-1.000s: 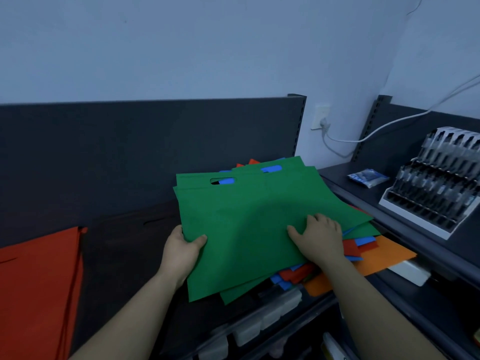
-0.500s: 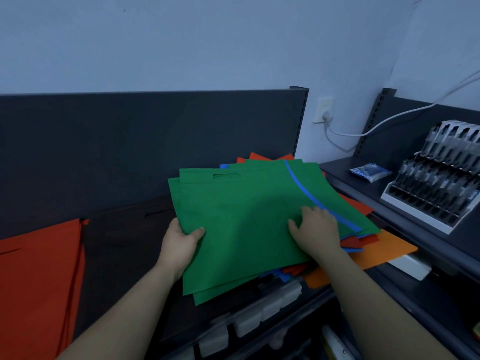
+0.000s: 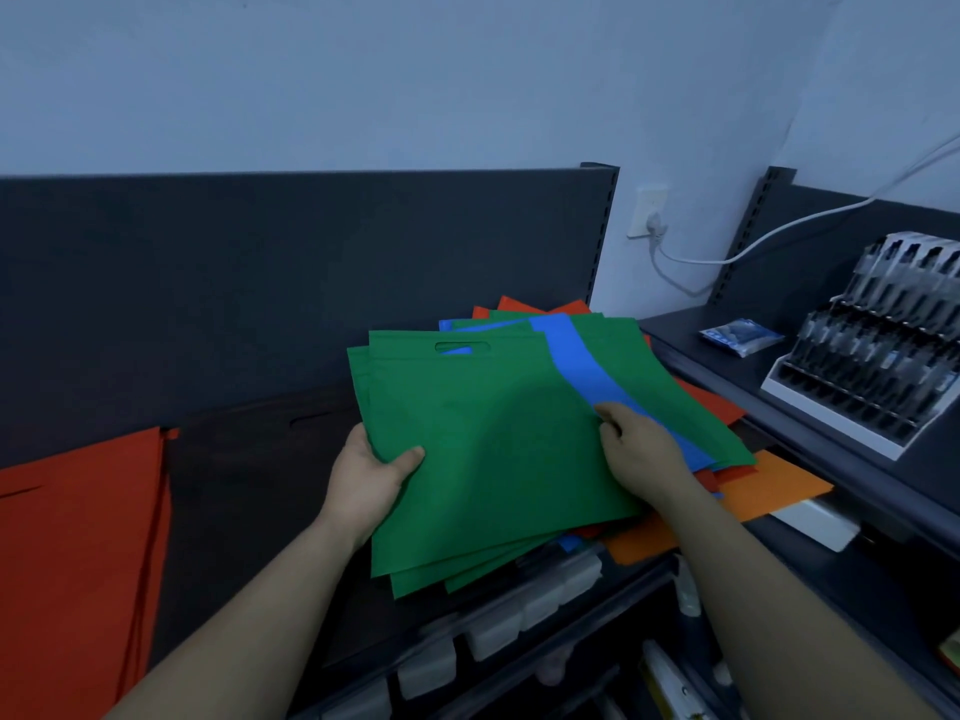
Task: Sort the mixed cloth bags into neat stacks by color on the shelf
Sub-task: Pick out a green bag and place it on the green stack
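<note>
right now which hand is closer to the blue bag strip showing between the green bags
The right hand: its fingertips sit at the lower end of the blue bag, on the green bags' right side. The left hand pinches the green bags' left edge, well clear of the blue.

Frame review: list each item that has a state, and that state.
green bags: fanned bunch, gripped by both hands
blue bag: partly uncovered between green bags
left hand: gripping bunch edge
right hand: pinching top bags' right edge
red stack: flat on shelf
plug: plugged in
</note>
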Available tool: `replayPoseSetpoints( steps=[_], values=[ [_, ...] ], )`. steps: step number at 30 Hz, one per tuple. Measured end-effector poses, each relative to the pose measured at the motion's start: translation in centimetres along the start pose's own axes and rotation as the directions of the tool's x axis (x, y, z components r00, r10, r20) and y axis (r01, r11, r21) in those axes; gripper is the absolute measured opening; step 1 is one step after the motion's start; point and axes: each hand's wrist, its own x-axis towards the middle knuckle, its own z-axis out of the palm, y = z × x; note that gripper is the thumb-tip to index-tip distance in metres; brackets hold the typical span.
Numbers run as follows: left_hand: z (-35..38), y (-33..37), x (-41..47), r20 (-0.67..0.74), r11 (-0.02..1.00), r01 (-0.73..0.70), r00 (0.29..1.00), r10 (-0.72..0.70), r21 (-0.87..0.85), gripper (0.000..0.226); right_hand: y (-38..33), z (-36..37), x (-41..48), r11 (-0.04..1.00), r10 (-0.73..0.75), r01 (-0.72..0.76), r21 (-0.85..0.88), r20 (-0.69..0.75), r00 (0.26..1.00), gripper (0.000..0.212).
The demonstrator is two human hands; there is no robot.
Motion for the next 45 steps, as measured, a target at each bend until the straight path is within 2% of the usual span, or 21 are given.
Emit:
replayPoseSetpoints(
  steps=[6,10,13,16,20,22,23,25,26,30,37,45],
  values=[
    [0.0,0.7,-0.4,-0.011,0.999,0.018,1.000,-0.018,-0.041,0.047,-0.6,-0.9,0.0,0.982,0.048,-0.059,0.177,0.068,0.997,0.051],
    [0.1,2.7,-1.3,-0.023,0.995,-0.033,0.999,0.031,-0.097,0.044,-1.6,-1.2,0.6,0.978,0.090,-0.109,0.178,0.112,0.990,0.071],
    [-0.6,4.6,-2.3,-0.036,0.987,-0.072,0.997,0.067,-0.141,0.042,-2.7,-0.8,1.0,0.979,0.106,-0.125,0.163,0.119,0.987,0.077],
    [-2.8,5.8,-3.3,-0.078,0.982,-0.086,0.994,0.074,-0.166,0.042,-5.1,0.0,0.9,0.947,0.095,-0.114,0.301,0.079,0.992,0.071],
    [-7.1,6.0,-4.8,-0.180,0.990,-0.075,0.982,0.053,-0.121,0.043,-8.9,1.5,0.4,0.878,0.049,-0.065,0.475,0.046,0.998,0.029],
    [-9.4,5.7,-5.6,-0.225,0.994,-0.042,0.974,0.018,-0.099,0.042,-11.3,2.3,-0.5,0.866,-0.013,-0.014,0.499,0.051,0.999,0.022],
    [-10.6,5.5,-6.1,-0.242,0.996,-0.024,0.970,0.002,-0.089,0.041,-12.6,2.6,-1.0,0.868,-0.044,0.008,0.497,0.061,0.997,0.024],
    [-13.1,5.2,-7.2,-0.278,0.997,0.009,0.960,-0.029,-0.072,0.040,-15.6,3.4,-2.3,0.853,-0.091,0.044,0.520,0.064,0.994,0.045],
    [-14.4,5.1,-7.7,-0.299,0.997,0.028,0.953,-0.048,-0.073,0.040,-17.0,3.9,-2.8,0.843,-0.114,0.061,0.535,0.067,0.991,0.048],
    [-20.0,4.8,-10.5,-0.377,0.991,0.073,0.920,-0.111,-0.112,0.039,-22.0,6.2,-5.0,0.801,-0.202,0.075,0.593,0.151,0.968,0.024],
    [-32.1,3.4,-16.1,-0.503,0.988,0.108,0.852,-0.147,-0.107,0.048,-32.8,10.4,-11.2,0.766,-0.303,0.081,0.638,0.247,0.920,0.015],
    [-46.4,2.0,-23.2,-0.575,0.989,0.142,0.807,-0.132,-0.028,0.051,-45.0,16.0,-20.4,0.779,-0.380,0.166,0.605,0.245,0.892,0.017]
  ],
)
